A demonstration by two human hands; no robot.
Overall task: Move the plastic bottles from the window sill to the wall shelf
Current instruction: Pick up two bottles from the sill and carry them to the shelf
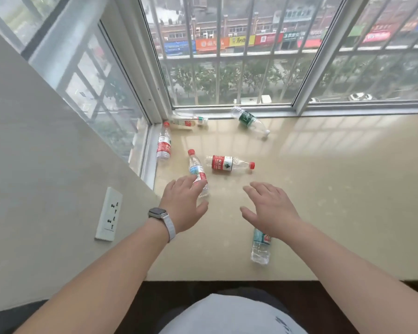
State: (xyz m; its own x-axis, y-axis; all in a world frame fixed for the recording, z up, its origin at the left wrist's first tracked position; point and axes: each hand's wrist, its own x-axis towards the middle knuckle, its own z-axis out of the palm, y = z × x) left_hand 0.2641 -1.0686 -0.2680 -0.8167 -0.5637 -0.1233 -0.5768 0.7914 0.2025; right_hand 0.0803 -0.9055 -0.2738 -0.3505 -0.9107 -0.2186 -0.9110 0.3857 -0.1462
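Risk is judged to lie chiefly in rolling: six plastic bottles (pixel 229 163) are scattered on their sides across the glossy window sill (pixel 336 189), so a glancing touch could send one out of reach. The teal-labelled bottle (pixel 260 249) is placed closest to the near edge, beneath the right wrist, and could be knocked to the floor (pixel 169 292) by a careless forearm. Thin walls could also be crushed, or squirted out of a hard grip. The left hand (pixel 184 206) is opened, with the fingers loosely extended over the lower part of the blue-and-red-labelled bottle (pixel 195 167). Whether contact is made cannot be told, and nothing is gripped. The right hand (pixel 270 208) is held open and flat above bare sill, with nothing in it. The wall shelf is not in view.
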